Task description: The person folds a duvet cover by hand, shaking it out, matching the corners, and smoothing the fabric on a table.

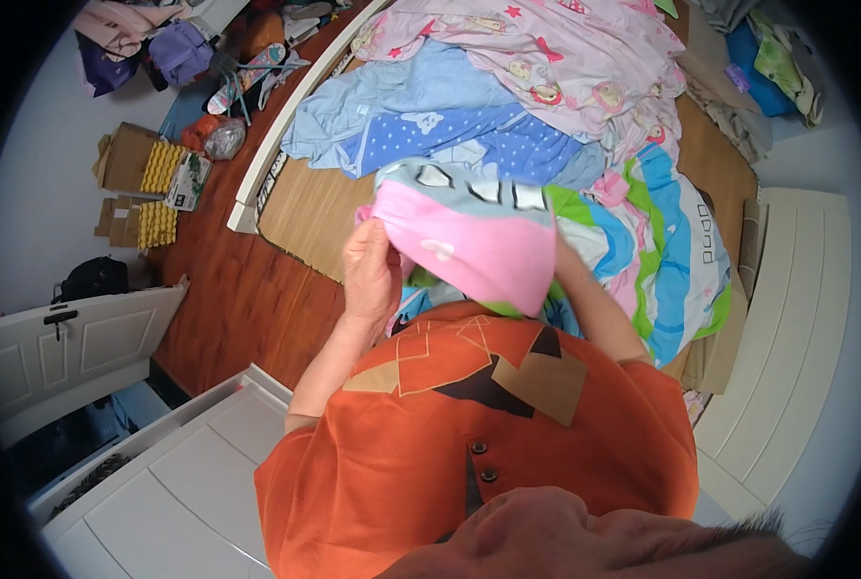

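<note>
In the head view my left hand (369, 262) pinches the left edge of a pink, grey and green patterned cloth (488, 242), raised in front of my chest. My right forearm reaches up to the cloth's right side, where the fabric hides the hand. Beyond it on the bed lie a blue dotted cloth (452, 137), a light blue cloth (437, 76) and a pink printed bedcover (546, 58). More of a bright striped fabric (673, 253) lies crumpled at the right and beneath the raised cloth.
The bed has a bamboo-like mat (314, 217) and a white frame (267, 148). A white headboard (777, 326) stands at the right. On the wooden floor (220, 304) at the left are cardboard boxes (133, 155). A white door (90, 347) and white cabinet (177, 478) are lower left.
</note>
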Motion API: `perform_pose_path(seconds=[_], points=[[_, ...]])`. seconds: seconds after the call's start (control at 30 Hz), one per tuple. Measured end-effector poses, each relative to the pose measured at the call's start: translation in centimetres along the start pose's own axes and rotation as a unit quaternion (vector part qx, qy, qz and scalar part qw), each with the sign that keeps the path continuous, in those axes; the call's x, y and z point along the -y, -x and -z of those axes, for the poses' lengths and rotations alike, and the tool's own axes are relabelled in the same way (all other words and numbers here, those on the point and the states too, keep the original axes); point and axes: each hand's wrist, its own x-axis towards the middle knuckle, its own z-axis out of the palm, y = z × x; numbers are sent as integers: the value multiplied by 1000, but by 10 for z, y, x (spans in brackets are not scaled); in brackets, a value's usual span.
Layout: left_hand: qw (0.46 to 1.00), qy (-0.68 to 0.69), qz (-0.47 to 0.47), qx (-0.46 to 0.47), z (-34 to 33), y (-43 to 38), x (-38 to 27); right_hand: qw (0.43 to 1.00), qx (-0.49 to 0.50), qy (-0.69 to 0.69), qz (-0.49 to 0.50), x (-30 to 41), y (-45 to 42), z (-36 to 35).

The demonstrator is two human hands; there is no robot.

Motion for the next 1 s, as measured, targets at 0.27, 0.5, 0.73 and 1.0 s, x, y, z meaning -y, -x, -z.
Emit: perform_pose_path(seconds=[0.27, 0.5, 0.73, 1.0], points=[[989, 122, 52, 62, -22, -3, -34, 944, -321, 82, 11, 67, -55, 56], [975, 165, 136, 67, 6, -6, -9, 903, -7, -420, -94, 69, -14, -17], [968, 159, 174, 88, 8, 2, -5, 953, 50, -295, -53, 79, 16, -40], [787, -548, -142, 244, -20, -21, -12, 955, -18, -295, -31, 106, 20, 16]])
